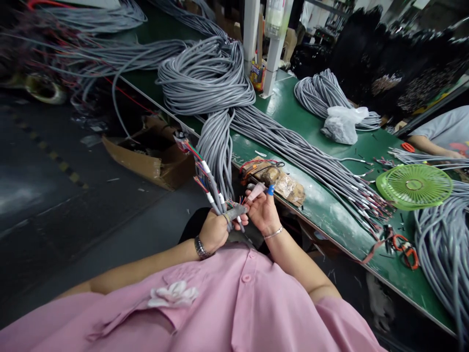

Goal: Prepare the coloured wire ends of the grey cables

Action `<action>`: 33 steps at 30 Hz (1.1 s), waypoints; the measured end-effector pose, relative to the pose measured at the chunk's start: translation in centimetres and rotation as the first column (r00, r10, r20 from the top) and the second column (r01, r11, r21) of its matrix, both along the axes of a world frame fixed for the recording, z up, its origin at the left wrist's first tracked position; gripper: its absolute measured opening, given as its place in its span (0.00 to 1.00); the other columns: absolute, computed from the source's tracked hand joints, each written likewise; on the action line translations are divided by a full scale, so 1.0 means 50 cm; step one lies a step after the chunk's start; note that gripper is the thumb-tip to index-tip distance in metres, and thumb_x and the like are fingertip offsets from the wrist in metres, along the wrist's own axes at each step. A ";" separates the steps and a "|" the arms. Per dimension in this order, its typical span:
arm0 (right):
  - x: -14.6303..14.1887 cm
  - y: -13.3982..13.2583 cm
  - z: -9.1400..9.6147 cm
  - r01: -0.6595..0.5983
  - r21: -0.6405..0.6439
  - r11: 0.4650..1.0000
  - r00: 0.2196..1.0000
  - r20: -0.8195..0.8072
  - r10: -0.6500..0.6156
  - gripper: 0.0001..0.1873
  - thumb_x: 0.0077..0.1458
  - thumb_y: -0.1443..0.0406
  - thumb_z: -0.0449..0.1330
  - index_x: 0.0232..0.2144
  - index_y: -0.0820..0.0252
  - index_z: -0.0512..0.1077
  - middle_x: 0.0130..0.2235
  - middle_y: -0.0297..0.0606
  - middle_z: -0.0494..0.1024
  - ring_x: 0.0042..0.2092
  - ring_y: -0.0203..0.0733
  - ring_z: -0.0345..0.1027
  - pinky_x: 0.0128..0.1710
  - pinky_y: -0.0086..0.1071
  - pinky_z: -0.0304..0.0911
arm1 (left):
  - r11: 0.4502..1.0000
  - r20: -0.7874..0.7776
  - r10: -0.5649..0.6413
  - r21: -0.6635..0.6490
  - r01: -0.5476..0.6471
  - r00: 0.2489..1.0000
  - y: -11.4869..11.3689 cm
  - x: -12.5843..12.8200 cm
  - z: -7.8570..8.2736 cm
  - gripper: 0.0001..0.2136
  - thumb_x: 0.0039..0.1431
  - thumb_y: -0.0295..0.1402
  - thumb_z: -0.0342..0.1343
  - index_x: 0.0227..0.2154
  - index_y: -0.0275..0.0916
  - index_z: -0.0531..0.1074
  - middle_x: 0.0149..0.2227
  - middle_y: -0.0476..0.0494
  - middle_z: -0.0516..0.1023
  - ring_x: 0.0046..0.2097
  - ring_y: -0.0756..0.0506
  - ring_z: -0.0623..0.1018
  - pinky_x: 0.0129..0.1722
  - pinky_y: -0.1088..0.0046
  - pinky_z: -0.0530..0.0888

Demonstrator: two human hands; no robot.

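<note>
My left hand [216, 230] is closed around several grey cables [214, 188] whose stripped ends show white sleeves and thin coloured wires [198, 154]. Grey tape wraps its thumb. Close beside it, my right hand [264, 212] has its fingertips at the fine coloured wires [242, 200] of one cable end and seems to pinch them; the exact contact is too small to see. Pinkish and blue coverings sit on its fingers. The held cables run up to a big grey coil [207, 78] on the green table [280, 105].
A taped brown block [289, 188] lies at the table edge. Cables with sleeved ends [311, 156] stretch rightward towards a green fan [415, 186] and orange-handled scissors [405, 252]. A plastic bag [344, 124] rests on another coil. A cardboard box [146, 156] stands left. Another person's arm [434, 146] is at right.
</note>
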State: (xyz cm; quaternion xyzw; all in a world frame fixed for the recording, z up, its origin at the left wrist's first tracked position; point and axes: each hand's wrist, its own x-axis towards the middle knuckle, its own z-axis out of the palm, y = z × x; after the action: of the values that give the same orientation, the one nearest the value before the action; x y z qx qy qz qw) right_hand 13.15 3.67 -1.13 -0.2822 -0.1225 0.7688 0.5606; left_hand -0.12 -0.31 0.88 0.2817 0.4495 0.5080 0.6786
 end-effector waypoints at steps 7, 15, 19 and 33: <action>0.020 -0.009 0.013 -0.043 0.065 0.997 0.993 0.116 0.035 0.12 0.55 0.56 0.61 0.36 0.58 0.73 0.35 0.34 0.77 0.30 0.32 0.65 0.29 0.26 0.64 | 1.000 -0.009 0.003 0.017 -0.002 1.000 0.000 -0.003 -0.001 0.10 0.44 0.34 0.67 0.27 0.33 0.76 0.23 0.43 0.79 0.24 0.46 0.78 0.18 0.76 0.69; 0.021 -0.003 0.014 -0.013 0.076 0.997 0.991 0.134 0.002 0.16 0.54 0.53 0.62 0.36 0.60 0.74 0.34 0.35 0.78 0.29 0.32 0.66 0.27 0.25 0.65 | 0.994 0.005 0.056 0.097 -0.056 0.998 0.005 0.011 0.016 0.10 0.47 0.36 0.65 0.27 0.34 0.74 0.24 0.44 0.79 0.26 0.46 0.79 0.20 0.76 0.71; 0.016 0.006 0.012 0.003 -0.011 1.000 0.996 0.090 -0.002 0.16 0.54 0.53 0.62 0.34 0.61 0.74 0.30 0.34 0.77 0.27 0.33 0.65 0.26 0.27 0.64 | 0.990 -0.007 0.076 0.117 -0.074 0.997 0.011 0.020 0.008 0.10 0.48 0.37 0.65 0.26 0.34 0.74 0.25 0.44 0.79 0.27 0.45 0.80 0.20 0.76 0.72; -0.004 0.008 0.016 0.063 -0.101 0.993 0.997 0.050 -0.059 0.15 0.54 0.53 0.63 0.33 0.60 0.73 0.25 0.33 0.75 0.24 0.34 0.65 0.19 0.26 0.61 | 0.980 -0.068 0.036 0.196 -0.022 0.997 0.009 0.025 -0.033 0.09 0.49 0.35 0.63 0.28 0.34 0.75 0.28 0.41 0.81 0.32 0.42 0.81 0.19 0.75 0.74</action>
State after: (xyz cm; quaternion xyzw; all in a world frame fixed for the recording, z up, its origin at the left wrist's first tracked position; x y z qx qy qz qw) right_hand 12.96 4.08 -0.33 -0.3320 -0.0874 0.7498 0.5657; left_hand 1.12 0.14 -0.77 0.3584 0.4254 0.5490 0.6238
